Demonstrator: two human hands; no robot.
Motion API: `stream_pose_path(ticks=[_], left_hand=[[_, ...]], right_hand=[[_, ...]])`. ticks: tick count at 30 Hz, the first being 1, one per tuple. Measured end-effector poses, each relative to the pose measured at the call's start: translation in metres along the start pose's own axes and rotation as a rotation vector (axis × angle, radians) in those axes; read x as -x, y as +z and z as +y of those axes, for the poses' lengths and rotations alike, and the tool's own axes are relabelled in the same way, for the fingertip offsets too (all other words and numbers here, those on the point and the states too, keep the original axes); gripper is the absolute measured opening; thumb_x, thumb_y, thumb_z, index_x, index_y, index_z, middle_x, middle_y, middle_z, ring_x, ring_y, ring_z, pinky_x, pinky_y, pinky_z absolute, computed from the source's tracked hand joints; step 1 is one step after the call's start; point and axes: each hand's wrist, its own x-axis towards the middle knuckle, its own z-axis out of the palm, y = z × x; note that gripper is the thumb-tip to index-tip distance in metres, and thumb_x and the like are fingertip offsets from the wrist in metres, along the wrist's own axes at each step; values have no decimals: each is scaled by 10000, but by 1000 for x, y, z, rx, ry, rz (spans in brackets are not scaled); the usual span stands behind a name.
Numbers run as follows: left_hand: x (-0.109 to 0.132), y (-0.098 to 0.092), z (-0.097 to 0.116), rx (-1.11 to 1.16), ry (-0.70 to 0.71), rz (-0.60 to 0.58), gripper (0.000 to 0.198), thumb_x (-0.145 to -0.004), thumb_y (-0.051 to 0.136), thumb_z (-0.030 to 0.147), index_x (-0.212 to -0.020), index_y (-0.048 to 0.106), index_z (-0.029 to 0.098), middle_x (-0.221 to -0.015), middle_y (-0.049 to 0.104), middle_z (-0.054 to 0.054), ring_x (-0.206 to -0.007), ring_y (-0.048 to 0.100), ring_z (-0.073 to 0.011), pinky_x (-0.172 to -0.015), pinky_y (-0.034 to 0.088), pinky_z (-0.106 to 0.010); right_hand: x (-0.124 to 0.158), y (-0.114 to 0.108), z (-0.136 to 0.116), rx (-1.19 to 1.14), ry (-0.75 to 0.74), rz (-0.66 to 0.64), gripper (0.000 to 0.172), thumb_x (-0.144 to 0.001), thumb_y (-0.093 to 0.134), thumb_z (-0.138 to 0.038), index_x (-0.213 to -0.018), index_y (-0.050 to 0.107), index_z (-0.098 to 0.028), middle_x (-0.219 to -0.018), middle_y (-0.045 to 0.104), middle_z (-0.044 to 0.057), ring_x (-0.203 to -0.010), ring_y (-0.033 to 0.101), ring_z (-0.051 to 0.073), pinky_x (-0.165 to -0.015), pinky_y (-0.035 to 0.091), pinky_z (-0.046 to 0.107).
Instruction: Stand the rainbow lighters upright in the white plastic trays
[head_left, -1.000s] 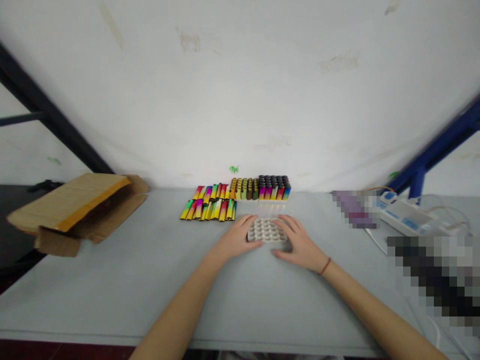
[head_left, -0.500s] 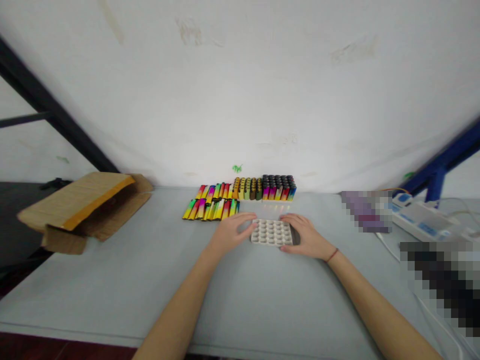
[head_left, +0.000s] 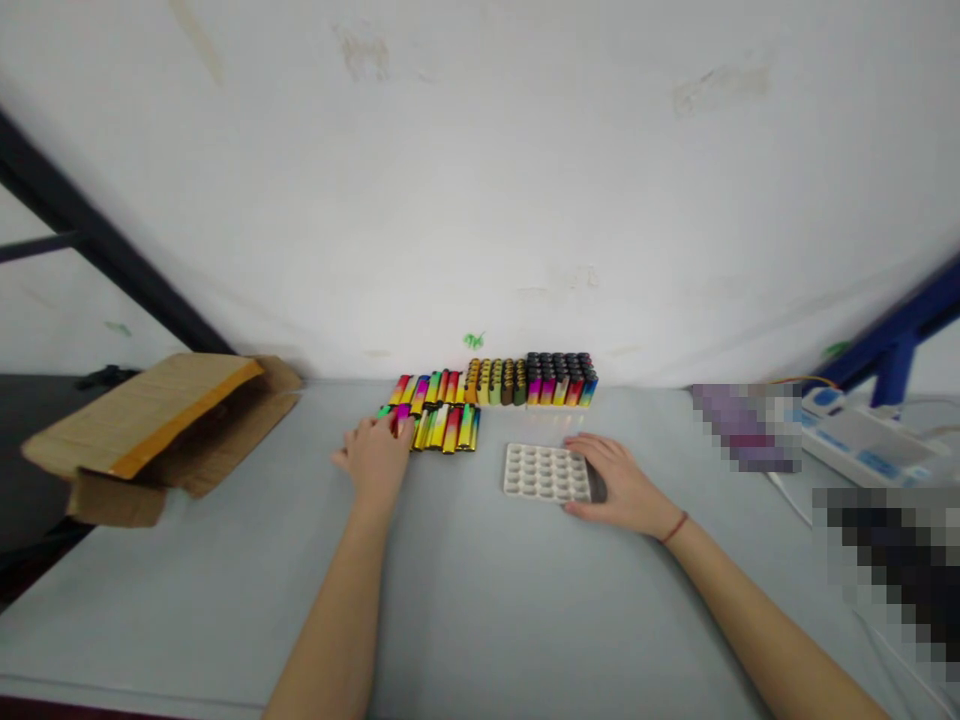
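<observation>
The white tray (head_left: 547, 473) with rows of round pockets lies flat on the table. My right hand (head_left: 619, 485) holds its right end, with fingers at the far edge and thumb at the near edge. Colourful lighters (head_left: 450, 430) lie side by side in two rows left of the tray. Over the left end of the nearer row, my left hand (head_left: 373, 460) is bent down with its fingers curled around a lighter; the fingertips are partly hidden.
By the wall stand blocks of upright lighters: yellowish ones (head_left: 495, 382) and black-topped ones (head_left: 562, 378). An open cardboard box (head_left: 150, 410) lies at the left. A power strip (head_left: 862, 440) and white cable (head_left: 787, 497) are at the right, near blurred-out items.
My left hand has left the tray's left end and moved left onto the nearer lighter row. My right hand stays on the tray. The view has shifted slightly.
</observation>
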Motion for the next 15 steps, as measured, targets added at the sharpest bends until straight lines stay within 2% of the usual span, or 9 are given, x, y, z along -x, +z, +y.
stream_pose_path(ticks=[4,7,9,11,15], left_hand=[[-2,6,-2,-1,25,-41,441,-942,369,368,-1183,673,159,-1120,665,-187,-1093,586,-378,-884,427,-545],[-7,11,-9,125,18,38,370,-905,428,322,-1157,627,139,-1120,656,-182,-1083,605,-341,-899,450,-498],[-11,13,-11,320,40,119,316,-864,488,319,-1111,581,146,-1102,655,-163,-1034,625,-303,-871,477,-438],[-12,15,-10,574,53,151,283,-823,550,351,-1048,519,182,-1019,665,-117,-921,644,-261,-787,495,-379],[0,16,11,1079,39,36,323,-736,633,380,-910,401,238,-781,638,0,-714,619,-180,-639,458,-283]], right_hand=[[0,0,-1,11,-1,-4,688,-729,741,-484,-1305,541,-165,-1367,592,163,-1304,489,341,-1097,352,516],[0,0,-1,16,-3,-3,686,-731,734,-491,-1310,537,-180,-1371,590,157,-1308,484,344,-1099,349,524],[0,0,-1,18,-7,-5,690,-733,730,-496,-1310,532,-174,-1368,590,163,-1308,482,348,-1095,351,531],[0,0,-1,21,-12,-9,697,-736,730,-500,-1309,527,-158,-1367,588,172,-1305,481,352,-1091,354,532],[0,-1,0,25,-16,-12,700,-745,727,-503,-1312,515,-151,-1368,585,174,-1305,478,351,-1092,355,523]])
